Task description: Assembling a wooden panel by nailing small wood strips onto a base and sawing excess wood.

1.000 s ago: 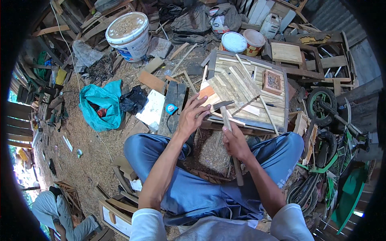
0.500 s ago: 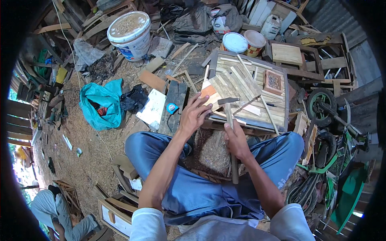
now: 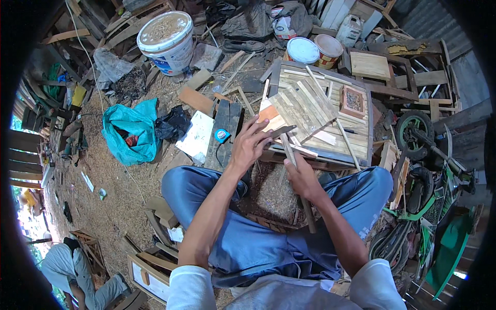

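Observation:
My right hand (image 3: pixel 301 178) is wrapped round the wooden handle of a hammer (image 3: pixel 287 147). Its dark metal head lies over the near left part of a slatted wood panel (image 3: pixel 305 111), close to my left fingertips; I cannot tell whether it touches the wood. My left hand (image 3: pixel 250 145) is at the panel's left corner, beside an orange-brown piece (image 3: pixel 268 112). Thumb and forefinger come together there, the other fingers bent above them. Whatever they pinch is too small or hidden to make out. The panel rests on a larger framed board (image 3: pixel 364 139) covered with strips.
A small wooden box (image 3: pixel 353 101) and loose strips lie on the framed board. Left of it are a dark bench (image 3: pixel 223 121) with a blue tape measure (image 3: pixel 221 135), a teal sack (image 3: pixel 129 132) and a bucket (image 3: pixel 165 44). A motorbike (image 3: pixel 421 181) stands right; another person (image 3: pixel 77 276) is lower left.
The hammer has tilted: its head has shifted left toward my left fingertips, and the handle's lower end has swung right. My left hand has barely moved.

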Tool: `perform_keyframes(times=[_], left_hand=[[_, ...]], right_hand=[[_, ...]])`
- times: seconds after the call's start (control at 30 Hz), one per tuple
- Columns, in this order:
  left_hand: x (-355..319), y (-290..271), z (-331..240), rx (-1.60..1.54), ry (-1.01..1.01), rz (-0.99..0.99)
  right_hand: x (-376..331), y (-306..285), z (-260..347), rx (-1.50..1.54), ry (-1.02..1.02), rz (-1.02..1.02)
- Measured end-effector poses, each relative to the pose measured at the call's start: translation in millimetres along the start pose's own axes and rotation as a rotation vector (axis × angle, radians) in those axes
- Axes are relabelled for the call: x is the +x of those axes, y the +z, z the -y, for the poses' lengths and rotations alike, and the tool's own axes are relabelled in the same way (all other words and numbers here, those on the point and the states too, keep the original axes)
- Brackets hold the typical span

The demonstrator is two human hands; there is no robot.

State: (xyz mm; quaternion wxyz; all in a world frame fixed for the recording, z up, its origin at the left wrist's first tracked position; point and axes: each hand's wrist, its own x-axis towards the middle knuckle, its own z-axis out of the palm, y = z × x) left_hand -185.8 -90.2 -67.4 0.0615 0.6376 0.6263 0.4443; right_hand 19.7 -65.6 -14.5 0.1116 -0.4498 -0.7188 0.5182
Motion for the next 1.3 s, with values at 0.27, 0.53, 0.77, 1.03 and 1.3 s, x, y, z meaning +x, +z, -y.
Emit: perform_keyframes(times=[0.27, 0.53, 0.77, 1.03, 1.3], left_hand=[[-3, 0, -1, 0.012, 0.015, -0.006], [-1, -1, -4, 0.016, 0.014, -0.021], [-3, 0, 0, 0.022, 0.032, -0.029], [-4, 1, 1, 0.023, 0.041, -0.029], [-7, 5, 6, -0.021, 0.061, -0.034]], right_hand=[[-2, -3, -3, 0.059, 0.071, 0.004], [-1, -10, -10, 0.039, 0.032, -0.004], [-9, -10, 15, -0.166, -0.029, -0.112], [-18, -15, 34, -0.129, -0.046, -0.097], [-14, -14, 24, -0.242, -0.026, -0.025]])
